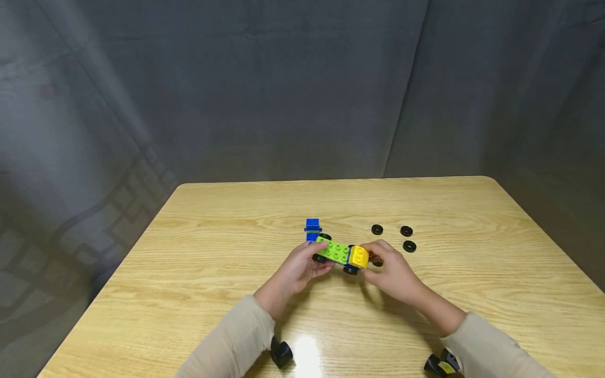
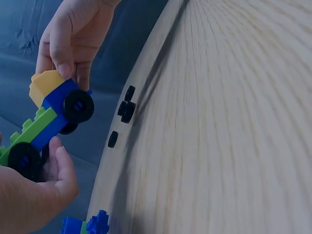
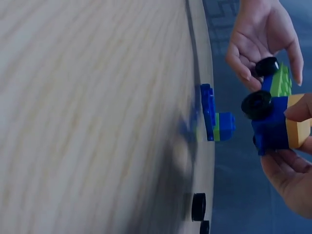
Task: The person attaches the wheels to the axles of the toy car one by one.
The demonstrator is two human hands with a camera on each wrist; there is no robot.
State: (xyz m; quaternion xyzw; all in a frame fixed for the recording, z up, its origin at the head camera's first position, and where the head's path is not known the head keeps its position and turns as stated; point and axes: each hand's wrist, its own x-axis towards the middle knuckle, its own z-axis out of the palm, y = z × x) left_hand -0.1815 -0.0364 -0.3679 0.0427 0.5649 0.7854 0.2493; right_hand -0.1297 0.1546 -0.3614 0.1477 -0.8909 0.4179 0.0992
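Observation:
Both hands hold a toy brick car above the table. It has a green studded top, a blue base, black wheels and a yellow brick at one end. My left hand grips the green end, thumb on top and fingers beneath. At the other end, my right hand pinches the yellow brick; in the left wrist view its fingers reach down onto that brick. Behind the car stands a blue and green brick piece, partly hidden by the car and left hand.
Several loose black wheels lie on the wooden table beyond the right hand, one partly hidden behind it. Dark objects lie near the sleeves at the front, one by the left sleeve. Grey curtain hangs behind the table.

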